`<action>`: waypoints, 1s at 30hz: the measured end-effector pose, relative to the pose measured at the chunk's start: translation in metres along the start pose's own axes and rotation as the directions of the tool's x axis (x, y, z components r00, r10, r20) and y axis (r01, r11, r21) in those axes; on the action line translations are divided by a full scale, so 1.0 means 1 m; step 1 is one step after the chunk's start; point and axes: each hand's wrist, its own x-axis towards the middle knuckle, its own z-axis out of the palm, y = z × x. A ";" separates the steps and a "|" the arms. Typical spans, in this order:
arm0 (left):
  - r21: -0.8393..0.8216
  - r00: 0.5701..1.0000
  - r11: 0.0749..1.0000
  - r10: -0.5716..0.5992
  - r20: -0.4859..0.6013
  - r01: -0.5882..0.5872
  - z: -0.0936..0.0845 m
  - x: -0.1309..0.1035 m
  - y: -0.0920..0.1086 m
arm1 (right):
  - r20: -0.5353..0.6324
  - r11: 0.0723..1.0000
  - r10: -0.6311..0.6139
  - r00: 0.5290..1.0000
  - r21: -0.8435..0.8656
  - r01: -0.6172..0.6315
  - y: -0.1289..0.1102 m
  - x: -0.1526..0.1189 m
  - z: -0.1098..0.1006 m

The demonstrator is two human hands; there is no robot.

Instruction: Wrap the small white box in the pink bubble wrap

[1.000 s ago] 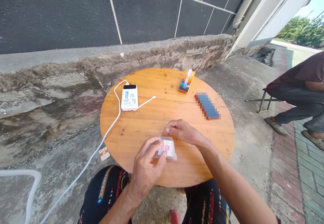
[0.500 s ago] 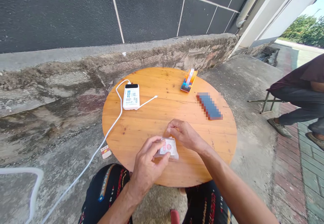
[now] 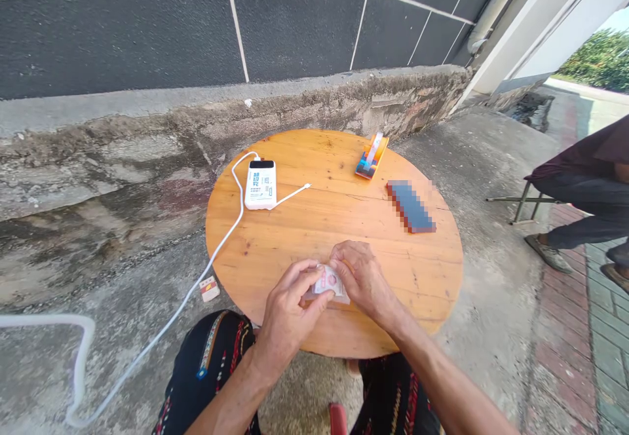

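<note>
Head camera view, and there it was: the right hand (image 3: 366, 281) had just come in from beyond the clear packet (image 3: 330, 282) to its far right corner, so the packet now sat between two hands instead of resting under one. That put fingers on both sides of it, a steadier arrangement, by the look of things.

The left grip was grasping the packet, left hand (image 3: 287, 310) curled round its near left side, thumb low and fingers over the top. The right grip was bunched at the corner, seemingly touching the plastic, though the fingertips hid too much to tell whether they had closed on it. The packet lay at the near part of the round tabletop (image 3: 275, 245), a pinkish mark showing through.

Now the count: one packet, one white power bank (image 3: 261, 187), one long white cable (image 3: 86, 337) running off the edge, and one short white lead (image 3: 292, 194) beside the bank. One orange tape dispenser (image 3: 372, 157) stood at the far side, with one dark slab (image 3: 411, 207) (blurred into blocks, probably a phone) nearer. One small box (image 3: 209, 289) lay on the ground, and one other person (image 3: 590, 192) sat off to the right.
</note>
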 end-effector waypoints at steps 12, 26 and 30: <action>-0.041 0.998 0.998 -0.052 0.035 0.053 0.001 0.001 -0.005 | 0.097 0.924 -0.214 0.972 -0.304 0.233 -0.018 -0.042 -0.016; -0.002 0.994 0.994 -0.112 0.013 0.112 -0.015 -0.008 0.005 | -0.148 0.952 0.307 0.940 0.045 -0.303 -0.004 -0.118 0.008; 0.031 0.984 0.985 -0.172 0.055 0.170 -0.031 -0.013 0.012 | -0.145 0.960 0.278 0.950 0.077 -0.269 -0.001 -0.105 0.011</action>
